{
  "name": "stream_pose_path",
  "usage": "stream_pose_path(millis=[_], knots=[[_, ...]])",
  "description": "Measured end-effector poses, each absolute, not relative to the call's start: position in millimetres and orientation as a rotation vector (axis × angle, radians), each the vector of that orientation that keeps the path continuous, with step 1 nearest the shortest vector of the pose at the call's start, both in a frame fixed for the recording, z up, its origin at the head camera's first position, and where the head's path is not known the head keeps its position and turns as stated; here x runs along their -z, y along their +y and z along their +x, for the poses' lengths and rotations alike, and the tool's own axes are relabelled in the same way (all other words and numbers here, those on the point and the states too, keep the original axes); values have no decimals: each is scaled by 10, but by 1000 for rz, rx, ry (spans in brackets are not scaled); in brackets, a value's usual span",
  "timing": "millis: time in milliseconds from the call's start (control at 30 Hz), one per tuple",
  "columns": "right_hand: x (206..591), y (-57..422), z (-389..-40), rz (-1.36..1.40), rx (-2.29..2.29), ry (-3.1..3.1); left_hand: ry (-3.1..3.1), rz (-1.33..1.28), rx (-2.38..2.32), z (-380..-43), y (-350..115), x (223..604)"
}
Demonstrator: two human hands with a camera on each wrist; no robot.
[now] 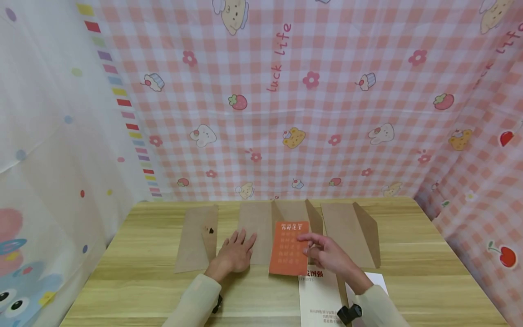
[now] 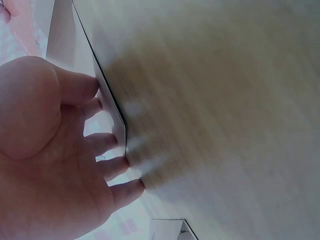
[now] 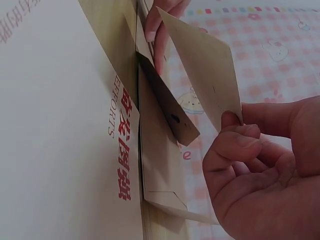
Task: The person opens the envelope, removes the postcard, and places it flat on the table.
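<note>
My right hand (image 1: 328, 254) pinches an orange card (image 1: 288, 250) with pale printed characters by its right edge, between thumb and fingers. The right wrist view shows the card's plain tan back (image 3: 207, 65), tilted up off the table. With spread fingers, my left hand (image 1: 237, 255) rests on the left edge of a brown paper envelope (image 1: 256, 227) and the table beside it. In the left wrist view the left fingertips (image 2: 127, 192) touch down along that edge. The orange card partly covers this envelope and another brown envelope (image 1: 292, 210) behind it.
A brown envelope with a raised flap (image 1: 194, 240) lies at the left, and another (image 1: 341, 236) at the right. White cards with red and dark print (image 1: 320, 299) lie at the front, partly under the right forearm. A checked cloth (image 1: 265, 113) hangs behind the wooden table (image 1: 135, 254).
</note>
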State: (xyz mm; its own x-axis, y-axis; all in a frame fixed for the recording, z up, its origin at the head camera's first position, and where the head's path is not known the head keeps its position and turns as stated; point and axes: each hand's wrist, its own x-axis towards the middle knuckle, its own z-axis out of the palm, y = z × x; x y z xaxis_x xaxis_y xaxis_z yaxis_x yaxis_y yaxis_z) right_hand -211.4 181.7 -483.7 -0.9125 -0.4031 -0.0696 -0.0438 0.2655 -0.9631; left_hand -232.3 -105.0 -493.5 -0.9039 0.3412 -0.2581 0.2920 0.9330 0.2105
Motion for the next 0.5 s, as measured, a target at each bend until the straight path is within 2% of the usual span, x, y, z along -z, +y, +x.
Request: stream_pose_path(millis=[500], knots=[[4801, 1760, -1993, -453, 1654, 2202, 2807, 471, -235, -2333, -1057, 4959]])
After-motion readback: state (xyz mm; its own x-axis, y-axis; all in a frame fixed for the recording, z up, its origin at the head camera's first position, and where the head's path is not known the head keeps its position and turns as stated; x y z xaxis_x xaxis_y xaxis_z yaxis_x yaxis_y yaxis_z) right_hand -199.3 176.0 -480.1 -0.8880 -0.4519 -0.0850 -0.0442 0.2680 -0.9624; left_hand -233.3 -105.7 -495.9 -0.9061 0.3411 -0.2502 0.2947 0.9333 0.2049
